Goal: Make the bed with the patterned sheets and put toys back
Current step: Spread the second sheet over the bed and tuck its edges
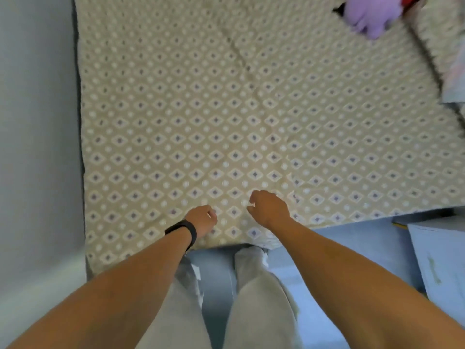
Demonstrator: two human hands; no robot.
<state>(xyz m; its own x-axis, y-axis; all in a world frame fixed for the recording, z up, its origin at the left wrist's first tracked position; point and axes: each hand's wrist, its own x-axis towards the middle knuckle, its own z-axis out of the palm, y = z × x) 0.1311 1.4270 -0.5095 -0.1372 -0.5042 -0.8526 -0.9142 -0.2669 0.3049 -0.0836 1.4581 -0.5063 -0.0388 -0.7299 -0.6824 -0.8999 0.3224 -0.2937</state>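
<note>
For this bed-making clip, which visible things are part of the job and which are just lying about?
Part of the job:
- patterned sheet, spread over the bed
- purple plush toy, at the far right corner
- left hand and right hand, over the sheet's near edge

Just lying about:
- pale box on the floor, right
- black wristband on the left wrist

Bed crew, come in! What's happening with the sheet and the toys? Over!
Both hands, left and right, low on patterned sheet, grip unclear. Sheet spread, some creases. Purple toy on far corner.
</note>
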